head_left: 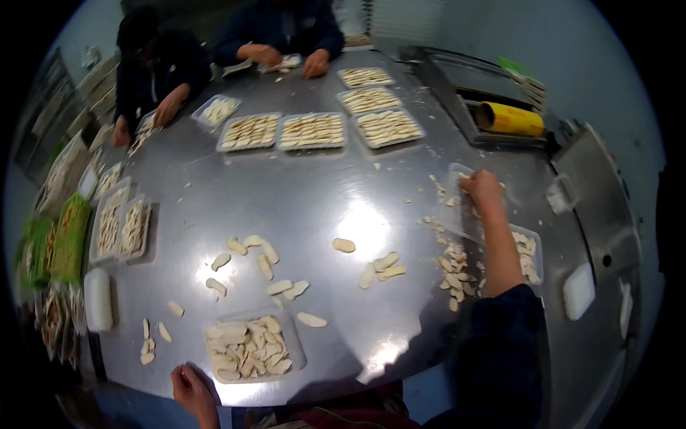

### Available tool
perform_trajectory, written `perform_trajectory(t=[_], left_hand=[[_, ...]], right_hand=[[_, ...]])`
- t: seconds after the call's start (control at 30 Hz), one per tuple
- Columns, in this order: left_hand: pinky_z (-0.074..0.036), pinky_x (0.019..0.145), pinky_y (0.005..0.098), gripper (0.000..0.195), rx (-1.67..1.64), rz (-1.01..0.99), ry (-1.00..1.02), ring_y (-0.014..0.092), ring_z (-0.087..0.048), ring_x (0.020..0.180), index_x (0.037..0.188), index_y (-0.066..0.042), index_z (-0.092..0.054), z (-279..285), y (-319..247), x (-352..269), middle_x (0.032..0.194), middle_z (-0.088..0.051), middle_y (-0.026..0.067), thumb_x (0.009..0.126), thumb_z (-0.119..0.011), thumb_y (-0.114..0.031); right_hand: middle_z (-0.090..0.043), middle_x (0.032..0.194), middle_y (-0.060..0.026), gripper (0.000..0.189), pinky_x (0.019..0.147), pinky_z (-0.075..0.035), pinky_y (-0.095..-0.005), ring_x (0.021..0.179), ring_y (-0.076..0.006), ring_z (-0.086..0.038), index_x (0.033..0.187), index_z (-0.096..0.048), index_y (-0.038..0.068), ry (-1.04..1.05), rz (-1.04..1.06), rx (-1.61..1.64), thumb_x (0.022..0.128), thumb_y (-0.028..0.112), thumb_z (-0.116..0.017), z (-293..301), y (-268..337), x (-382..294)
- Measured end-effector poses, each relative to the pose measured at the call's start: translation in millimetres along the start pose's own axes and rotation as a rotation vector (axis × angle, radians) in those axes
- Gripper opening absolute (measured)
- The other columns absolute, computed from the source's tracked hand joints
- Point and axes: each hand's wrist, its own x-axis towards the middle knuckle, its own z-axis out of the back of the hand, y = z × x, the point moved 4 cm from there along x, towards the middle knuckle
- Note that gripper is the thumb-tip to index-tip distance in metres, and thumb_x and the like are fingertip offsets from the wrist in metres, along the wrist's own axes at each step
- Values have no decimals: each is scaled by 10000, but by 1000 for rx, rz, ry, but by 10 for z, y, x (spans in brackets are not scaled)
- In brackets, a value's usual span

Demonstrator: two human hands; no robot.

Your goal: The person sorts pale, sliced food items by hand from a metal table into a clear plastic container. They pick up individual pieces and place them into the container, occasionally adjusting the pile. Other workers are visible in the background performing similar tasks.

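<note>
My right hand [485,190] is stretched out over a clear plastic tray [455,214] on the right, fingertips bunched over its far part. Whether a piece is pinched there is hidden. Below that tray lies a pile of small pale slices [455,276], apparently dried mushroom or root. My right forearm partly covers another tray of slices [528,254]. At the near table edge my left hand [190,389] rests with curled fingers and nothing visible in it. Beside it stands a clear tray heaped with pale slices [249,348]. Loose slices [265,265] are scattered beyond this tray.
Filled trays [312,131] with slices in neat rows stand across the steel table [300,198]. Two co-workers' hands [316,63] [170,104] work at the far side. A wrapping machine with a yellow film roll [512,119] stands far right. Green baskets [69,238] line the left.
</note>
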Motion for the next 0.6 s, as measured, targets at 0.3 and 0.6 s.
perform_trajectory(t=[0.3, 0.6], left_hand=[[-430, 489, 230, 84, 49, 31, -17, 64, -510, 501, 876, -34, -664, 26, 24, 21, 565, -563, 30, 850, -639, -111], [-427, 525, 183, 230, -624, 110, 359, 36, -522, 598, 1083, 6, -590, 151, -637, -216, 729, -601, 19, 866, -640, -50]], right_hand=[[-613, 749, -125, 211, 640, -461, -369, 692, -249, -597, 862, -625, -2, -301, 288, 262, 883, 201, -570, 86, 87, -217], [-645, 728, -97, 52, 494, -446, -220, 563, -107, -573, 824, -588, 10, 1058, 215, 1073, 800, 48, -615, 437, 1966, -3461]])
